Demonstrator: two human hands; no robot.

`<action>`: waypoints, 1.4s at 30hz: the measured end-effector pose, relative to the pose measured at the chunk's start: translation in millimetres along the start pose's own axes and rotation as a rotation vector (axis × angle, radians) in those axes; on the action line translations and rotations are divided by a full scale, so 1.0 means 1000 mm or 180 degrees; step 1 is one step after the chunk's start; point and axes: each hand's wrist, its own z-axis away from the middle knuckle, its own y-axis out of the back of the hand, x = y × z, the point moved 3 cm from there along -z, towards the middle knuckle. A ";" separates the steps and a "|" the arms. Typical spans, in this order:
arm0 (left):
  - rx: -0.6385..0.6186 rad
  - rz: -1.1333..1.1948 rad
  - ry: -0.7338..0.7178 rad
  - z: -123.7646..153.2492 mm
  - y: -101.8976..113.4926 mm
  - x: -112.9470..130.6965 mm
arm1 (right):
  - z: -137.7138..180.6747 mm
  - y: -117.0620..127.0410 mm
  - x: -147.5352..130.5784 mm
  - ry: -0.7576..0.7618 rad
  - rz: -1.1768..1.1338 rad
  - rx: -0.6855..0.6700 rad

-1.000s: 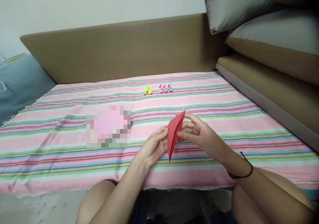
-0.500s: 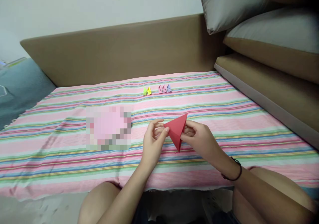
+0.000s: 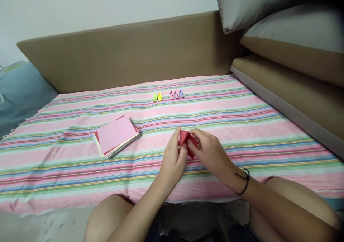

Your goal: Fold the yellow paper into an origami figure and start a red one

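A folded sheet of red paper [image 3: 183, 137] is held between my two hands, above the striped cloth. My left hand [image 3: 174, 156] pinches its left side, thumb in front and fingers behind. On the right side, my right hand [image 3: 205, 144] grips the paper, its fingertips partly inside the folds. Much of the paper is hidden by my fingers; a lower point shows between the hands. To the left lies a stack of coloured paper [image 3: 116, 134] with a pink sheet on top.
Small folded paper pieces stand farther back: a green and yellow pair [image 3: 157, 96] and a pink and purple group [image 3: 176, 94]. Striped cloth [image 3: 80, 177] covers the surface. A brown backrest [image 3: 129, 55] rises behind, cushions [image 3: 290, 66] pile at right, and a blue cushion [image 3: 21, 95] sits left.
The red paper showed a broad triangular face before; now it is turned and partly folded in, with less of it showing. My hands have come closer together around it.
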 end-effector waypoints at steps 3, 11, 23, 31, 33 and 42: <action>0.0177 -0.0398 -0.0192 -0.002 0.004 -0.002 | 0.000 -0.001 0.000 0.0023 0.0055 0.0024; 0.0152 -0.0804 -0.0692 -0.005 0.010 -0.001 | 0.004 -0.001 0.002 -0.0015 -0.0220 0.0060; -0.0844 0.0463 -0.0553 -0.010 0.029 0.017 | 0.001 0.021 0.005 0.0017 -0.1931 -0.0235; -0.0892 0.0976 0.0005 -0.013 0.034 0.017 | 0.000 0.031 0.004 -0.0195 -0.2126 -0.1297; -0.0439 0.0844 0.0094 -0.015 0.035 0.013 | 0.002 0.029 0.003 -0.0235 -0.2201 -0.1539; -0.0271 0.0789 0.0693 -0.015 0.027 0.005 | 0.002 0.009 0.006 -0.0298 -0.1804 -0.1268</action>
